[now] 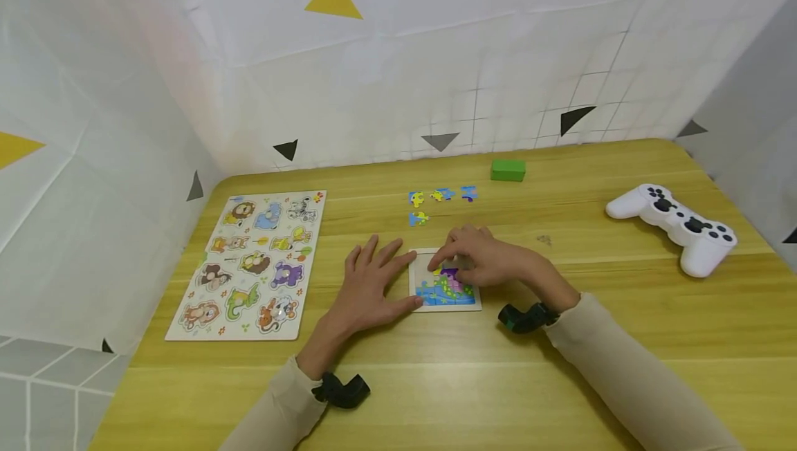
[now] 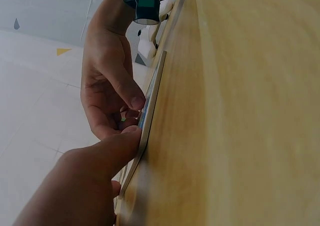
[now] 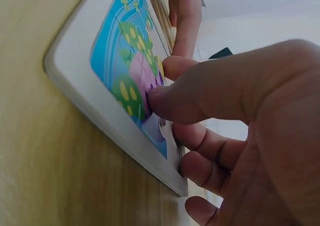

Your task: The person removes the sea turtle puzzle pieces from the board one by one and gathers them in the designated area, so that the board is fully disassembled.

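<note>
A small jigsaw puzzle in a pale wooden tray lies flat on the table, its lower part filled with blue, green, pink and purple pieces. My left hand rests at the tray's left side, fingers spread, with thumb and index fingertip at its edge. Over the upper part of the puzzle is my right hand. In the right wrist view, its thumb touches the purple area and its index fingertip is at the pieces farther in. The other fingers are bent near the tray's rim. Four loose puzzle pieces, several in all, including one yellow-and-blue piece, lie beyond the tray.
To the left lies a white animal puzzle board. A green block stands near the table's back edge. A white game controller lies at the right. White patterned cloth hangs behind and beside the wooden table.
</note>
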`<action>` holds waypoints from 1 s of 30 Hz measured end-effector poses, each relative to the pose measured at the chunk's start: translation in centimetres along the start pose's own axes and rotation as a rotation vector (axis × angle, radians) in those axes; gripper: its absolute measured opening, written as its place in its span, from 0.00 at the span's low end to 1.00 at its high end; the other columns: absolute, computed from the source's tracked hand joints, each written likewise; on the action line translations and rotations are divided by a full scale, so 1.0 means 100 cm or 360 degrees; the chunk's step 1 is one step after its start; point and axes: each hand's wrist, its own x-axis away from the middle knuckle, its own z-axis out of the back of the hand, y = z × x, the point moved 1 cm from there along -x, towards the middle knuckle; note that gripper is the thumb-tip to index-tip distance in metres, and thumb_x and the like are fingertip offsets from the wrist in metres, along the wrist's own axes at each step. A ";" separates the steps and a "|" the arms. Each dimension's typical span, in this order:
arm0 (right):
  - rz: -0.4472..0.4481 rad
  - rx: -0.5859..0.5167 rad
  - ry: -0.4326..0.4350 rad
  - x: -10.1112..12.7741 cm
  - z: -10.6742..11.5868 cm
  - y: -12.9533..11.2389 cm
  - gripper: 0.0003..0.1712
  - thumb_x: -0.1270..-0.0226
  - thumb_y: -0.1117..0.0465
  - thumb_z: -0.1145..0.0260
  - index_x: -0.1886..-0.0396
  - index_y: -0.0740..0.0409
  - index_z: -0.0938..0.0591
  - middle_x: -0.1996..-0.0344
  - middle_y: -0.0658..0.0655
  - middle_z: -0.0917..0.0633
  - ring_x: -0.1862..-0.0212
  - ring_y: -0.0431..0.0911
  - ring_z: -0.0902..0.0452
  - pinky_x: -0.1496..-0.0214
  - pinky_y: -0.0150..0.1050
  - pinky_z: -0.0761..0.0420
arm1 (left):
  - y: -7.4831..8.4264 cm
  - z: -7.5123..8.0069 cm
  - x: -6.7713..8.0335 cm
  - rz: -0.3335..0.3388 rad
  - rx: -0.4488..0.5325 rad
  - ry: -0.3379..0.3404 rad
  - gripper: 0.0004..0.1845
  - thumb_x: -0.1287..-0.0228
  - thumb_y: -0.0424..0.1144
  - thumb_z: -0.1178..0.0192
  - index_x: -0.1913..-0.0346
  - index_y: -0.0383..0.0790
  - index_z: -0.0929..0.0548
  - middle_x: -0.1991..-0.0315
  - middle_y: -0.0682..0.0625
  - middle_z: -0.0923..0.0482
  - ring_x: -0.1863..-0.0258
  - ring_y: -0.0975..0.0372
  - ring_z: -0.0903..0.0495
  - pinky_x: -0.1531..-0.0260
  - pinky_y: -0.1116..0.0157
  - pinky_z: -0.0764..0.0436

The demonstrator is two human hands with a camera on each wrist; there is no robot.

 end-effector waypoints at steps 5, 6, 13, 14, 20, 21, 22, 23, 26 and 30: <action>-0.0011 0.0001 -0.0005 0.000 -0.001 -0.003 0.23 0.44 0.67 0.35 0.53 0.35 0.16 0.63 0.49 0.22 0.58 0.46 0.35 0.59 0.41 0.44 | 0.000 0.000 0.000 -0.0006 -0.0005 -0.0004 0.41 0.46 0.75 0.50 0.29 0.68 0.38 0.24 0.56 0.45 0.22 0.47 0.57 0.29 0.41 0.58; -0.0007 -0.0001 -0.0001 -0.001 -0.002 -0.003 0.23 0.44 0.68 0.35 0.54 0.36 0.16 0.63 0.49 0.22 0.58 0.46 0.35 0.59 0.41 0.44 | 0.000 0.000 0.000 -0.0007 -0.0005 -0.0005 0.41 0.46 0.75 0.50 0.29 0.67 0.38 0.24 0.56 0.45 0.22 0.47 0.57 0.29 0.41 0.58; -0.0011 -0.0017 0.0012 -0.002 -0.004 -0.005 0.23 0.46 0.70 0.37 0.55 0.39 0.18 0.62 0.49 0.22 0.57 0.45 0.36 0.59 0.42 0.45 | 0.000 0.000 0.000 -0.0015 0.0005 0.0001 0.41 0.46 0.75 0.49 0.29 0.67 0.37 0.24 0.55 0.44 0.23 0.46 0.56 0.30 0.40 0.57; -0.0016 -0.0033 0.0010 -0.002 -0.004 -0.006 0.23 0.47 0.70 0.37 0.55 0.39 0.18 0.62 0.50 0.22 0.57 0.46 0.36 0.59 0.42 0.45 | 0.000 0.001 0.000 -0.0015 0.0006 0.0003 0.41 0.46 0.75 0.49 0.29 0.67 0.37 0.24 0.55 0.44 0.23 0.46 0.56 0.30 0.40 0.57; -0.0024 -0.0103 0.0004 -0.001 -0.002 -0.007 0.23 0.46 0.71 0.37 0.56 0.40 0.19 0.61 0.49 0.22 0.56 0.46 0.34 0.58 0.43 0.45 | 0.000 0.001 0.000 -0.0011 -0.0009 -0.0011 0.41 0.46 0.75 0.50 0.29 0.67 0.38 0.24 0.55 0.45 0.22 0.46 0.57 0.29 0.41 0.58; -0.0019 -0.0109 0.0004 -0.001 -0.002 -0.007 0.23 0.46 0.71 0.37 0.56 0.40 0.19 0.61 0.48 0.21 0.55 0.46 0.34 0.58 0.43 0.45 | 0.000 0.001 0.000 -0.0013 -0.0010 -0.0010 0.41 0.46 0.75 0.50 0.29 0.67 0.37 0.24 0.55 0.44 0.23 0.46 0.57 0.29 0.41 0.58; -0.0017 -0.0116 0.0004 -0.001 -0.002 -0.006 0.23 0.46 0.71 0.36 0.56 0.39 0.19 0.61 0.48 0.21 0.55 0.46 0.34 0.57 0.43 0.45 | 0.000 0.001 0.000 -0.0015 -0.0011 -0.0009 0.41 0.46 0.75 0.50 0.29 0.67 0.37 0.24 0.54 0.44 0.23 0.46 0.56 0.29 0.40 0.58; -0.0013 -0.0129 0.0000 -0.002 -0.002 -0.005 0.23 0.46 0.71 0.36 0.56 0.40 0.19 0.61 0.47 0.21 0.55 0.46 0.33 0.57 0.43 0.45 | 0.000 0.002 0.000 -0.0016 -0.0011 -0.0006 0.41 0.46 0.75 0.50 0.29 0.67 0.37 0.24 0.54 0.44 0.23 0.46 0.56 0.29 0.40 0.58; 0.0002 -0.0187 -0.0009 -0.002 -0.002 -0.004 0.23 0.46 0.70 0.35 0.55 0.40 0.19 0.62 0.46 0.21 0.56 0.46 0.33 0.57 0.43 0.45 | 0.000 0.002 0.000 -0.0023 -0.0013 0.0006 0.41 0.46 0.75 0.50 0.29 0.67 0.37 0.24 0.54 0.43 0.23 0.45 0.56 0.30 0.40 0.57; 0.0011 -0.0264 -0.0039 -0.002 -0.002 -0.003 0.20 0.44 0.64 0.30 0.54 0.39 0.20 0.63 0.46 0.20 0.56 0.45 0.33 0.57 0.44 0.45 | 0.000 0.001 0.000 -0.0030 -0.0010 0.0017 0.40 0.46 0.74 0.49 0.29 0.66 0.36 0.25 0.54 0.43 0.23 0.45 0.56 0.30 0.40 0.57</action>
